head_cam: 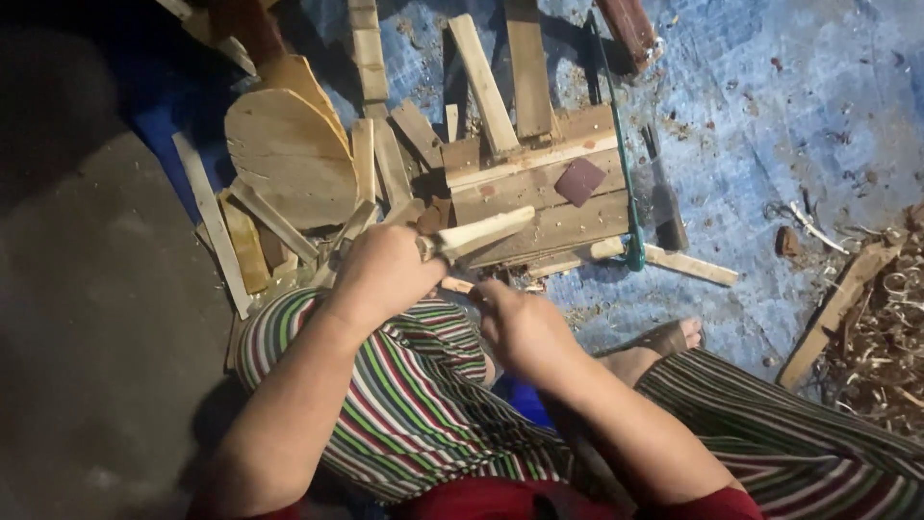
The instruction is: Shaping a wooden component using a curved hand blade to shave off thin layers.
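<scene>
The left hand (385, 270) is closed tight around one end of a pale wood stick (481, 231), which juts out to the right over the person's striped knee (404, 385), just in front of the pile of boards (529, 183) on the blue tarp (770, 125). The right hand (525, 327) sits just below and beside it, fingers curled shut; something thin may be in that fist, but I cannot tell what. The stick looks light, stiff and dry, with a rough sawn face that should not slip, though splinters seem likely and a thin tapered end could snap under side pressure. The thick end, where the left hand already clamps it, seems the soundest hold. Near the tarp's right edge lie wood shavings (885, 337); a green-framed saw (628, 193) rests against the boards, a dark red square (580, 181) on top.
</scene>
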